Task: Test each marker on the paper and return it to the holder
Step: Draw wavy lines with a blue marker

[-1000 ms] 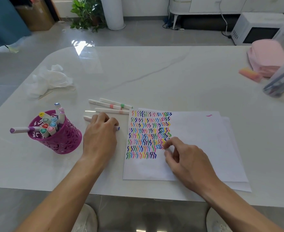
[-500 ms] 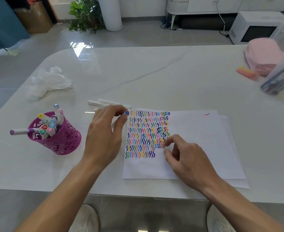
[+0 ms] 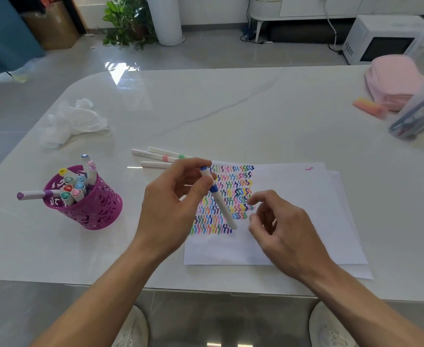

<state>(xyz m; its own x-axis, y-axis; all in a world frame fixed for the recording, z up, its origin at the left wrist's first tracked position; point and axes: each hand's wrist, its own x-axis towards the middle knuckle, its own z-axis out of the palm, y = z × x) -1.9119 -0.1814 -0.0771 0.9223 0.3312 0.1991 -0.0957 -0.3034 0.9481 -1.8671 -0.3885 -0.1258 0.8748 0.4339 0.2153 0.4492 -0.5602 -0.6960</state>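
My left hand [image 3: 173, 204] pinches a white marker with blue bands [image 3: 221, 204] by its upper end, above the left part of the paper [image 3: 293, 221]. The marker slants down to the right over rows of coloured squiggles [image 3: 231, 194]. My right hand [image 3: 281, 229] hovers just right of the marker's lower end, fingers loosely curled and holding nothing. A magenta cut-out holder [image 3: 90, 206] with several markers stands on the left. Three white markers [image 3: 161, 157] lie on the table behind my left hand.
A crumpled white tissue [image 3: 75, 121] lies at the back left. At the far right sit a pink pouch [image 3: 393, 81], a pink eraser [image 3: 368, 108] and a clear bag of pens [image 3: 416, 113]. The table's near edge [image 3: 206, 289] runs under my forearms.
My left hand picked a blue marker off the table and carried it right, over the paper. My right hand lifted its fingertips off the sheet.
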